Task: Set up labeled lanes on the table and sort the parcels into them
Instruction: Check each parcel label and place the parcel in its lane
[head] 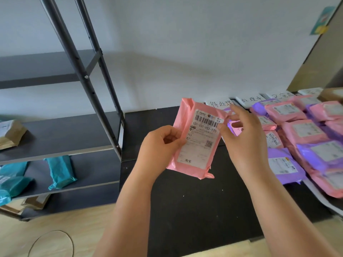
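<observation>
A pink parcel (198, 138), a flat plastic mailer with its white barcoded shipping label facing up, is held tilted above the black table (185, 201), gripped at its left edge by the left hand (159, 145). To the right, pink and purple parcels (304, 130) lie overlapping on the table, labels up. White handwritten lane cards (250, 99) line its far edge.

Forearms raised, left hand (163, 143) grips the pink parcel (201, 145), right hand (243, 138) hovers loosely spread beside.

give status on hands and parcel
Left hand grips pink parcel, held over black table. Right hand loose at its edge. Parcel pile to the right, lane signs behind.
</observation>
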The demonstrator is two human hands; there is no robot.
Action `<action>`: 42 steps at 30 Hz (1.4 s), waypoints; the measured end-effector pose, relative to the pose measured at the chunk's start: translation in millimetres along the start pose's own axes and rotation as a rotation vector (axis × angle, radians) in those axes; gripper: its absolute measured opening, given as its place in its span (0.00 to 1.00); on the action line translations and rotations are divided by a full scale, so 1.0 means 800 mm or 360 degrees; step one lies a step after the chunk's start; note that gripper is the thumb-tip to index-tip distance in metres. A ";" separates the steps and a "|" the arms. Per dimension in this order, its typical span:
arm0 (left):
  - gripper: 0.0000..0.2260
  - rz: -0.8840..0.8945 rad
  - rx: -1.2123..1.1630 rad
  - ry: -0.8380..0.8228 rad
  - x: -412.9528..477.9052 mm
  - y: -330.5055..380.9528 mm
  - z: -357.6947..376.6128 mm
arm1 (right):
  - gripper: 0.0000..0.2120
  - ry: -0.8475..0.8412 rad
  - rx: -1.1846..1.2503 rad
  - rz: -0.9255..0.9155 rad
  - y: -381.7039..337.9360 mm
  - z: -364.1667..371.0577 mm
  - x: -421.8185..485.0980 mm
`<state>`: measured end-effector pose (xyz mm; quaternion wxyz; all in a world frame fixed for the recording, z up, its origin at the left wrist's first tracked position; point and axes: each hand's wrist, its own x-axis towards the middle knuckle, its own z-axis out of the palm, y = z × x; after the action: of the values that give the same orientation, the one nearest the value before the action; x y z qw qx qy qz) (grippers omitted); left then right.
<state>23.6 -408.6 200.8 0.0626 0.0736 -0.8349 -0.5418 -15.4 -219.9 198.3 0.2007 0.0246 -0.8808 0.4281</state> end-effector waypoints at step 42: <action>0.10 -0.0173 0.0471 -0.0241 -0.050 0.024 0.330 | 0.15 0.0349 0.0181 0.0973 0.273 -0.230 -0.071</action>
<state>13.2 -156.6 110.3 -0.0413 0.0859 -0.9028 -0.4194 50.6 51.3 116.1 0.1549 -0.2759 -0.7952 0.5172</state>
